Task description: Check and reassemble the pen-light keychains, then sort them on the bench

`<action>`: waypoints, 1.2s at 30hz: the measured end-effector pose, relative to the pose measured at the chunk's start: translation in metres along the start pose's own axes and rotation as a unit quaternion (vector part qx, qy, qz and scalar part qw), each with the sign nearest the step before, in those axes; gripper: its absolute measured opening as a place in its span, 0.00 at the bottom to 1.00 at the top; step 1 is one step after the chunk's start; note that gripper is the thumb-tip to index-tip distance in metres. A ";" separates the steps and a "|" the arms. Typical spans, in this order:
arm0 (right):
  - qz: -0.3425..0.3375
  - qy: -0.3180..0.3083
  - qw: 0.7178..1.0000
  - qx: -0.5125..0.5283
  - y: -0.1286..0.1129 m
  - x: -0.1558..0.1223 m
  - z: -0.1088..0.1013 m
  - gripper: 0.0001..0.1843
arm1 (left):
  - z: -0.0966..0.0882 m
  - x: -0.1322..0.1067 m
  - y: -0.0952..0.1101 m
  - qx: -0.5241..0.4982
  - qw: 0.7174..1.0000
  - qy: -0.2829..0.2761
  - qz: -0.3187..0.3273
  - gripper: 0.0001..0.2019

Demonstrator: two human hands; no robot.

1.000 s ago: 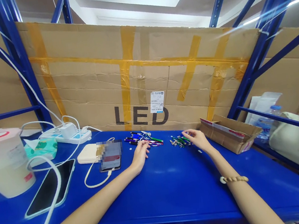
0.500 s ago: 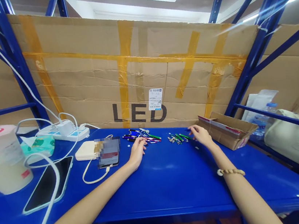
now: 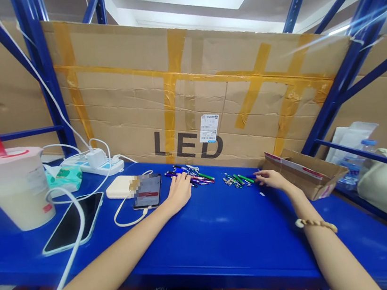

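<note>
On the blue table, my left hand (image 3: 181, 192) reaches over a pile of slim pens (image 3: 203, 178), blue, purple, red and green. Its fingers extend onto the near-left side of the pile, and nothing shows clasped in them. To the right lies a smaller pile of green pens (image 3: 238, 180) mixed with small shiny pieces too tiny to name. My right hand (image 3: 270, 179) is beside that pile, fingers bent together around the end of a blue pen (image 3: 251, 176), which is partly hidden. A small white scrap (image 3: 262, 194) rests just below this hand.
An open cardboard box (image 3: 301, 178) sits right of my right hand. Leftward are a phone (image 3: 148, 191) cabled to a cream power bank (image 3: 118, 187), another phone (image 3: 74, 225), a drink cup (image 3: 18, 196), tissues (image 3: 66, 180) and a power strip (image 3: 109, 168). A cardboard panel (image 3: 132, 110) stands behind.
My left hand has turned palm-down, its fingers stretching farther over the pen pile. My right hand has shifted slightly outward, away from the green pens. The view has swung a little left.
</note>
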State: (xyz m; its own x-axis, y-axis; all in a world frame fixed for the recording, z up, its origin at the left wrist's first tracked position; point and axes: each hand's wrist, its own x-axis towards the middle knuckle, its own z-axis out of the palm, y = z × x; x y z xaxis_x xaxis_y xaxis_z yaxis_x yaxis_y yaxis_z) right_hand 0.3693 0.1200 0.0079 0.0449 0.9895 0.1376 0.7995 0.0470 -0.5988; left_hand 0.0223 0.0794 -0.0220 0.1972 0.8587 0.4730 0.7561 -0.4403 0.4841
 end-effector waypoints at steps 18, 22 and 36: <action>0.057 0.241 0.961 -0.125 -0.034 -0.025 0.005 0.18 | -0.017 0.009 -0.024 0.057 0.993 -0.077 0.063 0.07; -0.016 0.318 0.946 -0.070 -0.070 -0.038 0.025 0.20 | -0.020 0.007 -0.021 0.005 0.994 -0.076 0.074 0.07; -0.392 0.006 0.920 -0.009 -0.122 -0.059 0.096 0.16 | 0.000 -0.002 0.021 -0.293 0.952 -0.054 0.073 0.06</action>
State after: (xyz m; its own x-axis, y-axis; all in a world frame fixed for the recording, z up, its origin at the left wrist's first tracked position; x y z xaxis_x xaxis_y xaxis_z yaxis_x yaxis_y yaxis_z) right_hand 0.2112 0.0691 -0.0030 -0.5432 0.6514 0.5297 0.5996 0.7426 -0.2984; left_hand 0.0375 0.0684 -0.0133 0.3599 0.7854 0.5036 0.2442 -0.6003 0.7616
